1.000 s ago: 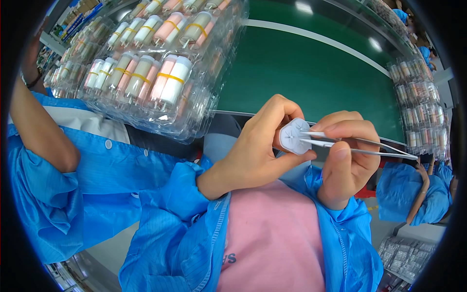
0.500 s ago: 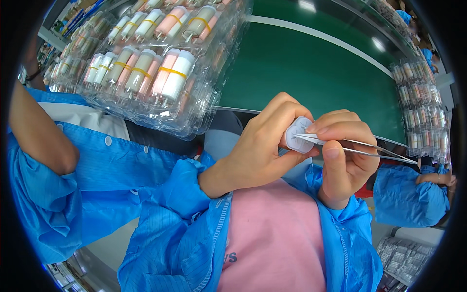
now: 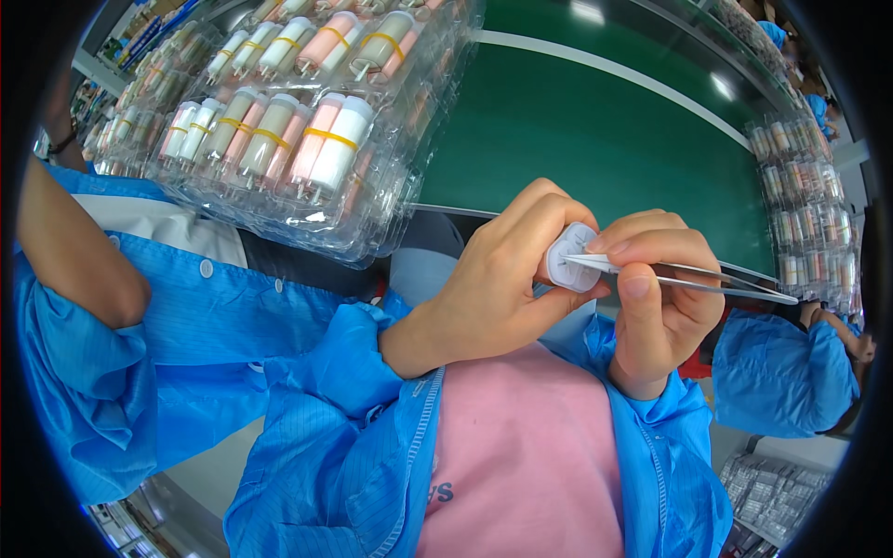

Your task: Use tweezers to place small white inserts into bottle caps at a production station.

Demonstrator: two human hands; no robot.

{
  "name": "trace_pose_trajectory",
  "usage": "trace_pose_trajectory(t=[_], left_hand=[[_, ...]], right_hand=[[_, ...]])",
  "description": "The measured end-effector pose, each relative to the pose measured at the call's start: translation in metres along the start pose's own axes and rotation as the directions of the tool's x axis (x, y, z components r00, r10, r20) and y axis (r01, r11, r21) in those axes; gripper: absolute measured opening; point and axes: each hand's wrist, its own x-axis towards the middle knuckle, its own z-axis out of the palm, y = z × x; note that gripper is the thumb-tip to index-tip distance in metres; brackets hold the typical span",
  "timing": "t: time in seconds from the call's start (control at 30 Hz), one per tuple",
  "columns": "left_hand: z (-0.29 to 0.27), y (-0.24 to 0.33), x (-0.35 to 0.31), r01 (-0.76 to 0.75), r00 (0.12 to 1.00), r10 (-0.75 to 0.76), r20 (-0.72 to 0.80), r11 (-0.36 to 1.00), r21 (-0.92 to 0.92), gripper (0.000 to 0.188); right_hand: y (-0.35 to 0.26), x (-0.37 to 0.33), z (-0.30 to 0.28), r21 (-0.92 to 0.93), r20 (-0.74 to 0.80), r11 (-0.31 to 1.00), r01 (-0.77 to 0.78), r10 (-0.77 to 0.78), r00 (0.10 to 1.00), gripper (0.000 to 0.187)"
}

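My left hand (image 3: 507, 270) is closed round a small white plastic part (image 3: 567, 271) with a rounded end face turned toward me. Most of that part's body is hidden in the fingers. Between thumb and fingers, my right hand (image 3: 659, 284) pinches a pair of metal tweezers (image 3: 721, 283). Their pale, narrow tips rest on or just in the slotted end face; I cannot tell how deep they reach. Both hands meet in front of my chest, above the near edge of the green work surface.
Stacked clear plastic trays (image 3: 372, 200) at the left hold white, pink and grey cylinders (image 3: 339, 144) bound with yellow bands. A green work surface (image 3: 595, 139) with a pale stripe lies beyond my hands. More filled trays (image 3: 809, 219) stand at the right. People in blue sit on both sides.
The tweezers have turned slightly in my right hand, their rear end shifting a little. My left hand keeps its hold on the white part. The person at the right has moved an arm.
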Motion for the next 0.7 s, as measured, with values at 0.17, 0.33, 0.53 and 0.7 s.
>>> trace_pose_trajectory(t=[0.17, 0.33, 0.53, 0.7], left_hand=[[0.0006, -0.0006, 0.0003, -0.005, 1.0, 0.005, 0.004, 1.0, 0.021, 0.037], [0.001, 0.0004, 0.0003, 0.0, 1.0, 0.0, 0.002, 1.0, 0.011, 0.037], [0.0012, 0.0012, 0.0001, 0.013, 1.0, -0.013, 0.006, 1.0, 0.015, 0.037], [0.002, 0.0005, -0.0003, 0.02, 1.0, -0.02, 0.003, 0.998, 0.061, 0.037]], right_hand=[[-0.0001, 0.0001, -0.0023, -0.004, 0.002, 1.0, -0.009, 0.009, 1.0, 0.008], [0.0019, 0.0009, -0.0032, -0.003, 0.001, 1.0, 0.016, -0.016, 1.0, 0.008], [0.0017, 0.0025, -0.0036, -0.024, 0.016, 0.999, 0.024, -0.023, 1.0, 0.009], [-0.0015, 0.004, -0.003, -0.157, 0.047, 0.986, 0.054, -0.047, 0.998, 0.01]])
